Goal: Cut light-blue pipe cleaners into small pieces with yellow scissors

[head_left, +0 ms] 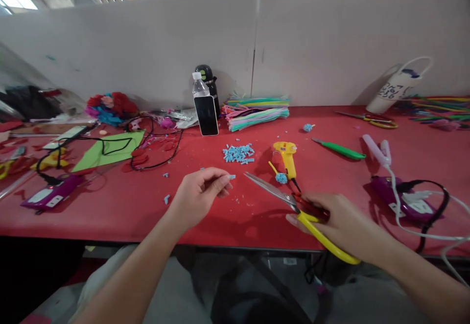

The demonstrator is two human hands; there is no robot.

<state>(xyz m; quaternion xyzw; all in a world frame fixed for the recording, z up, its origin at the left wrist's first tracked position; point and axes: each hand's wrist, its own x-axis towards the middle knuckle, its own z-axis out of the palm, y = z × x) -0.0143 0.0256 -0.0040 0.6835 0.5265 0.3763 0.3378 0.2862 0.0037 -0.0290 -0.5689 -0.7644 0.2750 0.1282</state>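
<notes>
Between the thumb and fingertips of my left hand (201,194) a small light-blue piece of pipe cleaner (232,176) is pinched. My right hand (340,216) is wrapped round the red and yellow handles of a pair of scissors (270,187), whose tips point left, a little apart from that piece. Behind the hands lies a pile of short light-blue pipe cleaner pieces (238,153). Beyond the scissors a yellow glue gun (287,160) rests on the red table (235,223). A fuzzy blue ball on a yellow stem (281,178) lies beside the glue gun.
Bundled pipe cleaners (259,113), a leaning phone (206,115) and a clear bottle (200,86) stand at the back. A green-handled cutter (343,150) lies right. Purple power strips (55,192) with cables sit at both sides. Green paper (106,151) lies left.
</notes>
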